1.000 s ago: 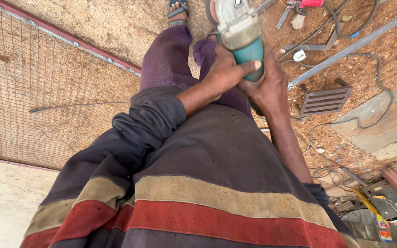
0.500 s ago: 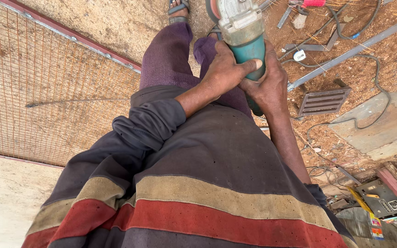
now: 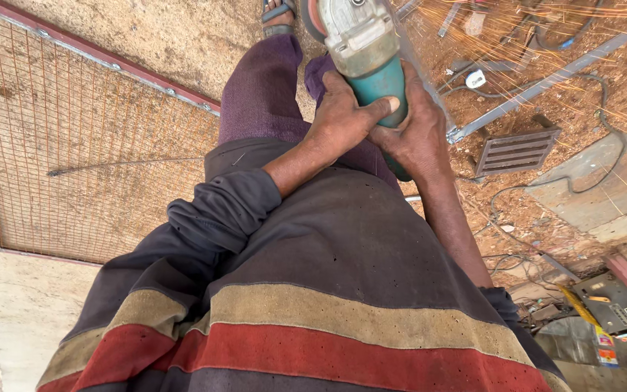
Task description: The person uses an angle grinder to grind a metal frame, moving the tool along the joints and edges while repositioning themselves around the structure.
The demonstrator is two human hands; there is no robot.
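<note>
Left hand [image 3: 346, 116] and right hand [image 3: 419, 134] both wrapped tight around teal angle grinder [image 3: 364, 54] body, sparks [image 3: 546, 22] flying beyond them, wire mesh panel [image 3: 74, 145] left of left hand, metal grate [image 3: 515, 151] right of right hand

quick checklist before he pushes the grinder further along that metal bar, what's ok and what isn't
1. Two-handed grip: left hand and right hand both wrap the teal body of the angle grinder. Ok.
2. Hand protection: both hands are bare. Not ok.
3. Spark path: sparks fly over the cables on the ground. Not ok.
4. Feet: an open sandal sits close to the disc. Not ok.
5. Workpiece hold: no clamp is visible on the grey metal bar. Cannot tell.
6. Disc guard: cut off by the frame edge. Cannot tell.
</note>
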